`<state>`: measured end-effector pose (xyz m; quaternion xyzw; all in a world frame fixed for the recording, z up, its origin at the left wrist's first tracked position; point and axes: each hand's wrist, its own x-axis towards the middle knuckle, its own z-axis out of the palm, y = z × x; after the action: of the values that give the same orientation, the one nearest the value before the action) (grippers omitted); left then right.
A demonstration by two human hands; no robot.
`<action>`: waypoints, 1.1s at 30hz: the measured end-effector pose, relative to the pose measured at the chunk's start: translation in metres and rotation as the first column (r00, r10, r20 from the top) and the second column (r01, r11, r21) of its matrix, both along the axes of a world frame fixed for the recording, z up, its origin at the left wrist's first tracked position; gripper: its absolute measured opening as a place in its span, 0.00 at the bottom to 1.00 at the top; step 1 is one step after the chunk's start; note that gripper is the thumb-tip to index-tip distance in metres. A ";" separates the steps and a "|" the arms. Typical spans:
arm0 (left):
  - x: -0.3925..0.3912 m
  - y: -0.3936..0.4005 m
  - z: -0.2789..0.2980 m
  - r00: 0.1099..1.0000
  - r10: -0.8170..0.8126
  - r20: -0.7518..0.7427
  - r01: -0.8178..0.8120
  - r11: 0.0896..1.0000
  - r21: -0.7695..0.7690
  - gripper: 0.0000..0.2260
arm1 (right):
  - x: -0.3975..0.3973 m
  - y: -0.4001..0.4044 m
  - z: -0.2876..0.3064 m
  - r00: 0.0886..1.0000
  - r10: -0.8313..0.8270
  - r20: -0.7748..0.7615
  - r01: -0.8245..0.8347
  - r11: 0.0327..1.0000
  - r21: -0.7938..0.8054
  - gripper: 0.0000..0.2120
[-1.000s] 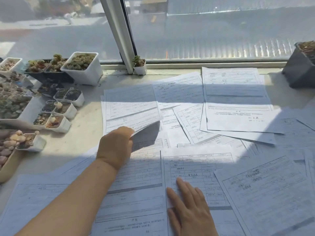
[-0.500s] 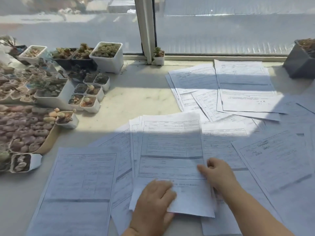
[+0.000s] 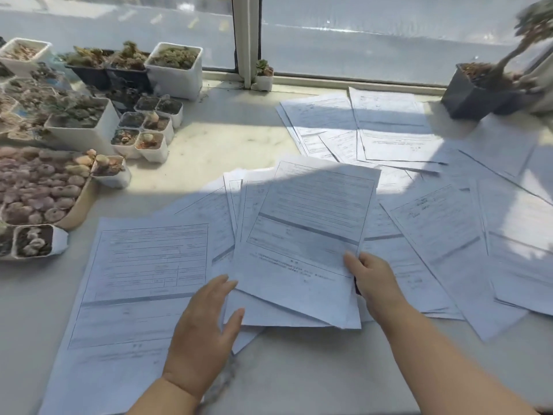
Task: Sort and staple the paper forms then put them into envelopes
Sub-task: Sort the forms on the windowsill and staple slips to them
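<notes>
Between your hands, your right hand (image 3: 371, 280) pinches the top form (image 3: 311, 235) by its edge, raising it, while your left hand (image 3: 206, 327), fingers spread, steadies the gathered stack (image 3: 248, 313).

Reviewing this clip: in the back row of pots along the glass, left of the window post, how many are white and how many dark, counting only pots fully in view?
White pots: 2
Dark pots: 2
Total: 4
</notes>
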<state>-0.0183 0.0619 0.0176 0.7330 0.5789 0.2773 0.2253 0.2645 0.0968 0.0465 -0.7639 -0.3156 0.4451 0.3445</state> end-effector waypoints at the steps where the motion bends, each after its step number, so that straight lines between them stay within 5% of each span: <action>1: 0.002 -0.002 -0.001 1.000 -0.029 -0.007 0.029 1.000 0.004 0.21 | -0.001 -0.002 -0.002 1.000 -0.005 0.007 0.005 1.000 0.000 0.20; 6: 0.035 -0.011 -0.010 0.907 -0.369 -0.204 0.397 0.910 0.116 0.25 | -0.002 -0.006 -0.018 0.998 0.037 0.044 -0.035 0.999 -0.037 0.21; 9: 0.065 -0.005 -0.018 0.855 -0.418 -0.307 0.470 0.875 0.117 0.32 | -0.005 -0.007 -0.025 0.998 0.065 0.003 -0.064 0.994 -0.090 0.20; 13: 0.082 0.005 -0.016 0.991 -0.134 0.022 0.132 0.988 0.079 0.14 | -0.002 -0.005 -0.028 0.996 0.044 -0.080 -0.059 0.977 -0.203 0.31; 17: 0.090 0.020 -0.005 0.906 0.240 0.348 -0.165 0.959 -0.233 0.19 | 0.006 -0.002 -0.028 0.976 -0.032 -0.215 -0.024 0.967 -0.255 0.32; 19: 0.090 0.013 0.004 0.950 0.142 0.277 -0.116 0.987 -0.107 0.15 | 0.011 -0.003 -0.030 0.963 -0.031 -0.266 -0.037 0.968 -0.248 0.32; 21: 0.091 -0.003 0.008 0.998 -0.021 0.055 0.018 0.998 0.054 0.12 | 0.014 -0.003 -0.027 0.937 -0.038 -0.348 -0.054 0.967 -0.250 0.35; 24: 0.100 -0.030 0.000 0.952 -0.210 -0.221 0.228 0.972 0.056 0.17 | 0.016 0.000 -0.021 0.914 0.015 -0.407 -0.138 0.952 -0.274 0.30; 27: 0.111 -0.042 -0.006 0.906 -0.338 -0.254 0.330 0.941 -0.075 0.20 | 0.011 -0.002 -0.017 0.937 0.180 -0.301 -0.251 0.944 -0.216 0.09; 30: 0.094 -0.045 -0.008 0.925 -0.332 -0.186 0.322 0.943 -0.083 0.29 | 0.007 -0.002 -0.013 0.973 0.224 -0.054 -0.228 0.970 -0.082 0.06; 33: 0.046 -0.053 -0.003 0.967 -0.142 -0.211 0.128 0.989 -0.079 0.36 | 0.008 -0.005 -0.001 0.991 0.064 -0.121 -0.057 0.996 0.063 0.17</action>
<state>0.0273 0.0088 0.0141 0.7888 0.5574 0.1610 0.2030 0.2727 0.0915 0.0456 -0.7146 -0.3299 0.4919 0.3721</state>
